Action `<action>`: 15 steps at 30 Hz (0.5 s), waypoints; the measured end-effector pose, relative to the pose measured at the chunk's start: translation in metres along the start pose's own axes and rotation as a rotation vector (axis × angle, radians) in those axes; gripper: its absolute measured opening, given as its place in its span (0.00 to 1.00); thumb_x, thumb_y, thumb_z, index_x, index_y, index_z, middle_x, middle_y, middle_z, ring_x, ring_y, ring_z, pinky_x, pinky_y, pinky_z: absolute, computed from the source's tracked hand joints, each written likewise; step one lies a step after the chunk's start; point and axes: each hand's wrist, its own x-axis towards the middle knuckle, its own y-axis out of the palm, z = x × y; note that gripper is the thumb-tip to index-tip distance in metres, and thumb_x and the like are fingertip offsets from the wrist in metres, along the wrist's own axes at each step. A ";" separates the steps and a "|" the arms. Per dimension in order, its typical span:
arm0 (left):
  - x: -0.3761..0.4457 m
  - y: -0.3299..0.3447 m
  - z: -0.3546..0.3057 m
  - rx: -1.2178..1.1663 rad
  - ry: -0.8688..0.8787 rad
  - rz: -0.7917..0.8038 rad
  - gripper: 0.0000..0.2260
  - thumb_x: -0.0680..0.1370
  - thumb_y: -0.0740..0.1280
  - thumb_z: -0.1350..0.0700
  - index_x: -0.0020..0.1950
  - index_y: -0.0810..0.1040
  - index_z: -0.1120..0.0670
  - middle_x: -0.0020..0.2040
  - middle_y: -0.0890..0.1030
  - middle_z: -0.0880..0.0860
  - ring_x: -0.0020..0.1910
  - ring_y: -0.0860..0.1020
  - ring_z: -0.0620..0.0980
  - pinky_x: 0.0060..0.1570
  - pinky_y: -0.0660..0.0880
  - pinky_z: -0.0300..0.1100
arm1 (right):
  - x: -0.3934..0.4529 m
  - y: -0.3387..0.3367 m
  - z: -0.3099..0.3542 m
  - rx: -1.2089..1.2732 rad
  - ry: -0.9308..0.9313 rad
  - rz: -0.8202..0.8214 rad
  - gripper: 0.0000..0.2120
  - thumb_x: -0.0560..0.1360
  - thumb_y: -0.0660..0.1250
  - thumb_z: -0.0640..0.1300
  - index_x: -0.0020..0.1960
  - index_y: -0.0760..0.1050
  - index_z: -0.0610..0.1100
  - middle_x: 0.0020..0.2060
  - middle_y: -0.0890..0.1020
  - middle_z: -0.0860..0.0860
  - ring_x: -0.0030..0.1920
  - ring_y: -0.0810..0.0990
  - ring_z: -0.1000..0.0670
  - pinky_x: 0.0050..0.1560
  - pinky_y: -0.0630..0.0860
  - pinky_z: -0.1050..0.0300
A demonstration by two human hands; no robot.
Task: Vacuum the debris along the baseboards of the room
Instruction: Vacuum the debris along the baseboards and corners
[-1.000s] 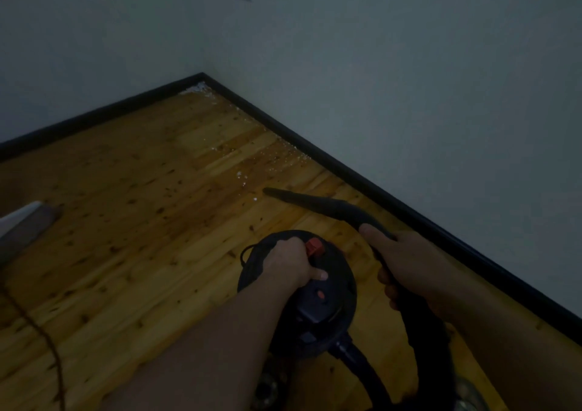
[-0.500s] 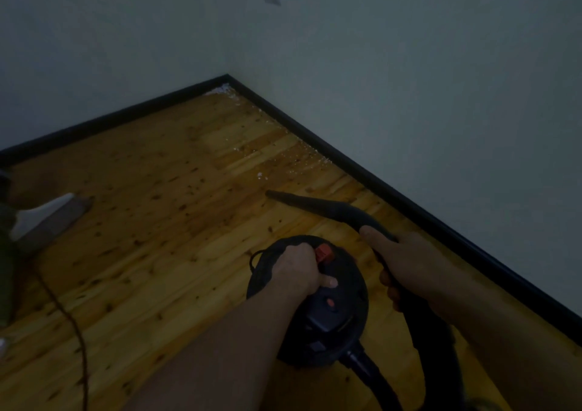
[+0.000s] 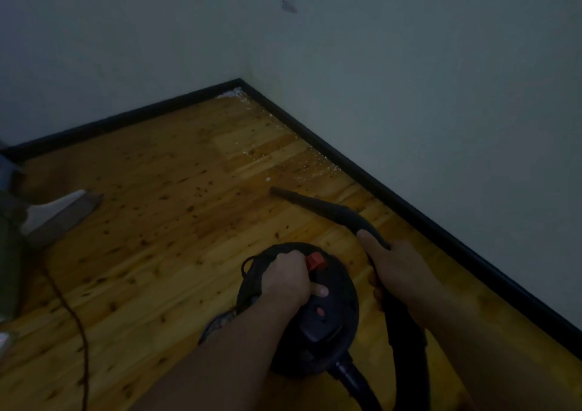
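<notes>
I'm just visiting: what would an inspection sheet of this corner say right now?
Surface: wooden floor, knotty, dimly lit.
Job's things: black vacuum canister; crevice nozzle pointing toward white debris along the black baseboard.
Clutter: pale board-like object at left, unclear.
Hands: left hand grips the canister's top; right hand holds the hose.
Cables: brown cord across the floor.
Surroundings: grey walls, wall socket.

Your left hand [image 3: 288, 280] grips a black vacuum [image 3: 318, 316] with a red switch [image 3: 316, 261]; ahead, white debris [image 3: 302, 165] speckles knotty amber floorboards [image 3: 163, 228].
</notes>
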 end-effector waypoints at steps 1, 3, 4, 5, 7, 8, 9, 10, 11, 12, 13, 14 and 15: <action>0.001 -0.002 0.001 0.005 0.007 -0.007 0.24 0.67 0.82 0.41 0.53 0.77 0.52 0.51 0.82 0.53 0.53 0.81 0.57 0.44 0.74 0.47 | 0.002 0.001 0.001 0.000 0.005 -0.004 0.27 0.78 0.64 0.67 0.39 0.73 0.42 0.28 0.75 0.46 0.28 0.76 0.44 0.37 0.75 0.45; 0.005 -0.007 0.005 0.014 0.017 -0.014 0.22 0.68 0.82 0.42 0.50 0.76 0.52 0.48 0.81 0.51 0.53 0.81 0.56 0.43 0.72 0.47 | 0.007 0.005 0.003 0.006 0.010 -0.008 0.27 0.78 0.64 0.67 0.40 0.74 0.42 0.28 0.76 0.45 0.29 0.77 0.43 0.37 0.76 0.45; 0.007 -0.009 0.006 0.017 0.018 -0.014 0.22 0.68 0.82 0.42 0.49 0.75 0.51 0.45 0.79 0.50 0.53 0.81 0.56 0.43 0.72 0.47 | 0.007 0.006 0.005 0.017 0.012 -0.006 0.27 0.79 0.64 0.66 0.40 0.74 0.42 0.28 0.76 0.45 0.29 0.77 0.44 0.37 0.76 0.45; 0.010 -0.011 0.009 0.018 0.020 -0.015 0.22 0.68 0.82 0.43 0.49 0.76 0.51 0.43 0.78 0.48 0.52 0.81 0.56 0.42 0.72 0.47 | 0.009 0.008 0.007 0.032 0.015 -0.004 0.26 0.80 0.64 0.64 0.39 0.74 0.42 0.27 0.76 0.46 0.29 0.76 0.44 0.36 0.75 0.46; 0.015 -0.016 0.013 0.023 0.029 -0.021 0.22 0.68 0.82 0.42 0.50 0.77 0.51 0.41 0.77 0.47 0.49 0.80 0.54 0.41 0.72 0.47 | 0.012 0.012 0.011 0.050 0.026 -0.003 0.25 0.81 0.64 0.63 0.39 0.74 0.42 0.26 0.75 0.46 0.27 0.76 0.45 0.36 0.75 0.47; 0.019 -0.018 0.015 0.022 0.032 -0.024 0.22 0.68 0.82 0.42 0.51 0.77 0.51 0.41 0.77 0.46 0.47 0.79 0.53 0.41 0.72 0.47 | 0.014 0.013 0.013 0.061 0.029 0.003 0.25 0.81 0.64 0.62 0.39 0.74 0.42 0.25 0.75 0.46 0.27 0.75 0.45 0.35 0.75 0.48; 0.021 -0.019 0.017 0.024 0.036 -0.027 0.21 0.68 0.82 0.42 0.51 0.77 0.51 0.40 0.77 0.46 0.45 0.78 0.52 0.41 0.72 0.47 | 0.015 0.014 0.015 0.074 0.033 0.007 0.25 0.81 0.64 0.62 0.38 0.73 0.41 0.25 0.75 0.46 0.26 0.75 0.45 0.34 0.74 0.49; 0.025 -0.021 0.019 0.030 0.038 -0.031 0.21 0.68 0.82 0.42 0.50 0.77 0.51 0.40 0.77 0.46 0.44 0.77 0.51 0.41 0.72 0.47 | 0.017 0.016 0.017 0.083 0.036 0.010 0.25 0.81 0.64 0.61 0.38 0.73 0.41 0.25 0.74 0.46 0.25 0.74 0.45 0.33 0.74 0.50; 0.027 -0.023 0.020 0.040 0.041 -0.033 0.21 0.68 0.82 0.42 0.49 0.77 0.51 0.41 0.77 0.47 0.44 0.77 0.51 0.41 0.72 0.47 | 0.018 0.017 0.019 0.090 0.043 0.013 0.24 0.82 0.64 0.61 0.38 0.72 0.42 0.25 0.73 0.46 0.25 0.73 0.46 0.32 0.73 0.51; 0.030 -0.024 0.021 0.052 0.045 -0.033 0.21 0.67 0.82 0.42 0.48 0.76 0.51 0.42 0.78 0.47 0.44 0.78 0.52 0.41 0.72 0.47 | 0.019 0.018 0.020 0.101 0.052 0.017 0.24 0.82 0.64 0.60 0.38 0.72 0.42 0.25 0.73 0.46 0.25 0.73 0.46 0.32 0.73 0.51; 0.034 -0.025 0.021 0.065 0.052 -0.034 0.21 0.66 0.82 0.41 0.47 0.76 0.50 0.43 0.79 0.48 0.45 0.78 0.52 0.41 0.73 0.48 | 0.022 0.018 0.021 0.114 0.061 0.016 0.24 0.82 0.64 0.60 0.39 0.72 0.42 0.25 0.73 0.46 0.24 0.72 0.46 0.31 0.72 0.52; 0.038 -0.026 0.021 0.075 0.058 -0.029 0.22 0.66 0.82 0.41 0.46 0.76 0.50 0.43 0.79 0.49 0.45 0.79 0.53 0.40 0.72 0.48 | 0.024 0.018 0.022 0.121 0.069 0.015 0.23 0.82 0.64 0.60 0.39 0.72 0.41 0.26 0.72 0.46 0.24 0.72 0.47 0.30 0.72 0.52; 0.042 -0.028 0.021 0.079 0.063 -0.022 0.22 0.66 0.82 0.41 0.45 0.75 0.50 0.43 0.79 0.49 0.44 0.78 0.53 0.39 0.71 0.48 | 0.026 0.017 0.024 0.123 0.073 0.016 0.23 0.82 0.64 0.60 0.40 0.72 0.41 0.26 0.72 0.46 0.25 0.72 0.47 0.30 0.72 0.52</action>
